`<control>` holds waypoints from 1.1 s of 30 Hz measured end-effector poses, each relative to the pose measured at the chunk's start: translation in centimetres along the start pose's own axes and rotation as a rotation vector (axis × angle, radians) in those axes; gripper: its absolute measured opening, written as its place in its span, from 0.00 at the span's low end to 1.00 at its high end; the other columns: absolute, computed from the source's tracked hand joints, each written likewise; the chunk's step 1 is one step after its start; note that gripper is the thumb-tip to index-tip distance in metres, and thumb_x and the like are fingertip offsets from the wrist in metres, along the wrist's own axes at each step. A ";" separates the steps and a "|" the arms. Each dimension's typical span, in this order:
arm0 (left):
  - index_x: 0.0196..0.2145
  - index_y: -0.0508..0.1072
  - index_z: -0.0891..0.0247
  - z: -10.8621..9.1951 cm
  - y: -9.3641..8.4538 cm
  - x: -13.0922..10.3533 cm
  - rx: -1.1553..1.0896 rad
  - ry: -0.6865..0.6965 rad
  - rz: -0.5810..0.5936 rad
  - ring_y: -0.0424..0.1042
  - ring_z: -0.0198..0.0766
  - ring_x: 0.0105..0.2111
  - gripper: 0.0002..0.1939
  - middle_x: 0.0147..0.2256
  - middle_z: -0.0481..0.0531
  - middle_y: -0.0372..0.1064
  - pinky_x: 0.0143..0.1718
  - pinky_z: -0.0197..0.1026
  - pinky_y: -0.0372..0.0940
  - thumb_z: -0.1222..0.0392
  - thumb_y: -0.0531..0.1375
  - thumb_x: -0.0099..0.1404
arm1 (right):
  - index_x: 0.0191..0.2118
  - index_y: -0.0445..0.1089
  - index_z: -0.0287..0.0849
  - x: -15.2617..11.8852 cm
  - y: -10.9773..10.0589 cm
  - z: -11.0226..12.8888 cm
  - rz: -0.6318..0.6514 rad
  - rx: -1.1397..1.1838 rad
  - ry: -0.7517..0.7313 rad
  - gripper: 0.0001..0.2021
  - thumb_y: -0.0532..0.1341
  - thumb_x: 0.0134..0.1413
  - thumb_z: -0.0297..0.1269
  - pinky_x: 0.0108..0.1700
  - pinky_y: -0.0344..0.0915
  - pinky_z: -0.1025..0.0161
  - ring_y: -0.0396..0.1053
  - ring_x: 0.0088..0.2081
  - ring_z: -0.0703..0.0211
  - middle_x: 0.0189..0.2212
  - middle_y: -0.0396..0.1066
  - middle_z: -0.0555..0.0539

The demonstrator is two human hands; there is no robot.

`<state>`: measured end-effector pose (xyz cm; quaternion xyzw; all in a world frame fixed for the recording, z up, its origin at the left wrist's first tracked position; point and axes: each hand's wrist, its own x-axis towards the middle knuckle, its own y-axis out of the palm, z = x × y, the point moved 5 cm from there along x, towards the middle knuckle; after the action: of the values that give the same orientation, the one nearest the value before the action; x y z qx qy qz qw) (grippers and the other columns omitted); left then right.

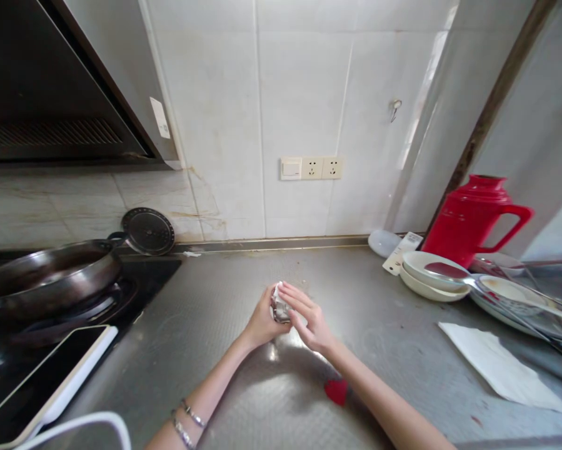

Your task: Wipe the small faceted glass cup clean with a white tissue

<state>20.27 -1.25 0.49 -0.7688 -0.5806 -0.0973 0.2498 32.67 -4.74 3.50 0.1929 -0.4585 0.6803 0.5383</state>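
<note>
My left hand (262, 322) is wrapped around a small shiny, see-through container (281, 311), perhaps a glass jar, just above the counter. White, tissue-like paper (277, 289) shows at its top edge, under my right fingertips. My right hand (313, 320) curves over the container from the right, fingers together on the paper and thumb near the side. Both hands hide much of the container, so its exact kind is unclear. Beneath my right forearm a small red piece (336, 391) lies on the counter.
A metal pan (50, 275) sits on the black stove at left, near a phone (46, 381) and white cable (84, 422). At right stand a red thermos jug (468, 219), stacked bowls (431, 287) and utensils. A white napkin (501, 365) lies on the steel counter (205, 294).
</note>
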 end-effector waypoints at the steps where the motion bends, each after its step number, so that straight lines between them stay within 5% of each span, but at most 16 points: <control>1: 0.56 0.57 0.63 0.0 0.2 0.0 -0.022 -0.021 0.008 0.70 0.43 0.46 0.39 0.51 0.58 0.66 0.45 0.42 0.67 0.66 0.67 0.46 | 0.60 0.62 0.49 0.1 0.0 -0.3 -0.008 0.007 0.035 0.20 0.49 0.65 0.41 0.63 0.55 0.44 0.56 0.63 0.50 0.59 0.63 0.45; 5: 0.55 0.57 0.61 0.1 0.7 -0.1 -0.093 -0.070 0.029 0.71 0.41 0.43 0.39 0.49 0.56 0.67 0.43 0.40 0.67 0.66 0.67 0.47 | 0.59 0.63 0.51 0.1 -0.3 -1.2 -0.067 0.047 0.161 0.20 0.48 0.66 0.43 0.63 0.54 0.44 0.56 0.63 0.50 0.59 0.63 0.46; 13: 0.53 0.59 0.62 0.5 -0.2 0.0 0.067 0.048 -0.041 0.67 0.47 0.50 0.37 0.50 0.58 0.65 0.53 0.48 0.62 0.63 0.68 0.46 | 0.60 0.62 0.47 0.1 -0.1 0.3 0.066 -0.101 -0.078 0.21 0.50 0.63 0.36 0.61 0.58 0.44 0.58 0.62 0.48 0.58 0.65 0.44; 21: 0.55 0.58 0.61 0.6 0.4 -0.3 0.172 0.100 0.070 0.66 0.46 0.51 0.38 0.51 0.58 0.63 0.53 0.48 0.62 0.67 0.66 0.47 | 0.54 0.69 0.46 0.5 -1.1 -0.1 0.082 -0.138 -0.060 0.17 0.52 0.62 0.36 0.55 0.65 0.46 0.67 0.55 0.49 0.52 0.71 0.41; 27: 0.53 0.62 0.62 0.8 0.1 -0.2 0.148 0.050 0.034 0.65 0.49 0.52 0.39 0.51 0.58 0.65 0.56 0.51 0.59 0.65 0.69 0.43 | 0.55 0.69 0.47 0.3 -0.2 0.3 0.082 -0.060 -0.082 0.18 0.52 0.62 0.37 0.57 0.63 0.44 0.67 0.55 0.48 0.51 0.72 0.43; 33: 0.55 0.59 0.61 0.6 0.0 0.1 -0.010 -0.066 0.019 0.70 0.45 0.46 0.40 0.50 0.57 0.67 0.47 0.44 0.66 0.65 0.68 0.45 | 0.59 0.63 0.48 0.3 -0.8 -0.7 0.037 -0.069 0.026 0.20 0.50 0.64 0.38 0.61 0.59 0.45 0.59 0.61 0.49 0.58 0.64 0.44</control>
<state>20.22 -0.87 0.05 -0.7783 -0.5807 -0.0721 0.2276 33.41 -3.97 3.71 0.1569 -0.4782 0.6763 0.5379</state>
